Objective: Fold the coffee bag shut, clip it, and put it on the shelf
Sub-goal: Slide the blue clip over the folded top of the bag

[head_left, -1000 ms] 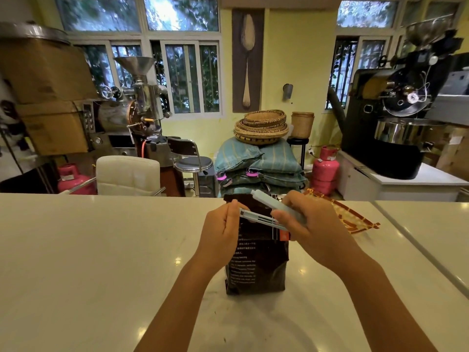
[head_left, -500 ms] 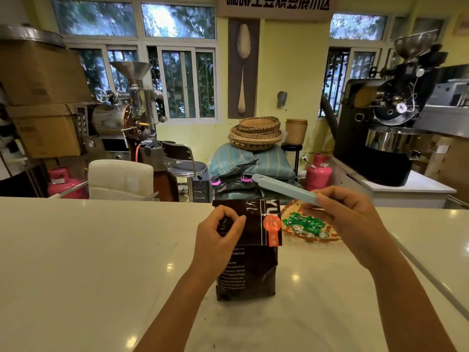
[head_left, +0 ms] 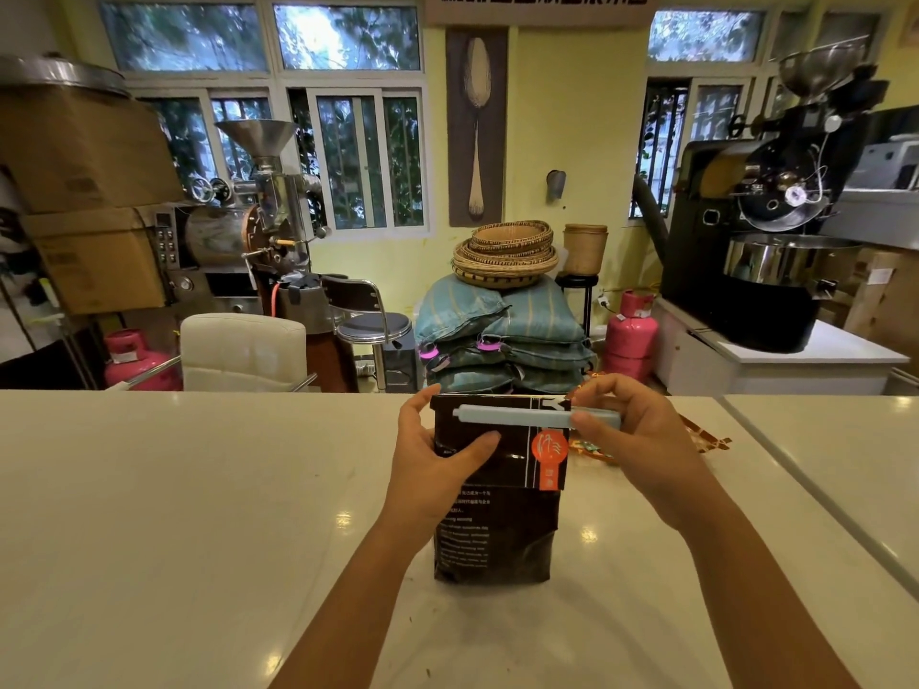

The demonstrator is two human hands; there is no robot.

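Note:
A dark coffee bag (head_left: 497, 534) with an orange label stands upright on the white counter (head_left: 174, 514). Its top flap is folded forward over the front. My left hand (head_left: 432, 460) grips the bag's upper left edge, thumb across the front. A long pale blue clip (head_left: 517, 416) lies level across the top of the folded flap. My right hand (head_left: 631, 440) pinches the clip's right end. I cannot tell whether the clip is clamped on the fold.
A flat orange woven tray (head_left: 706, 437) with small green items lies on the counter behind my right hand. A counter seam (head_left: 795, 494) runs diagonally at right. Beyond the counter stand a white chair (head_left: 243, 350), stacked sacks (head_left: 502, 335) and roasting machines (head_left: 766, 226).
My right hand has brought the clip down from the air onto the top of the folded bag. My left hand has shifted to the bag's upper left edge.

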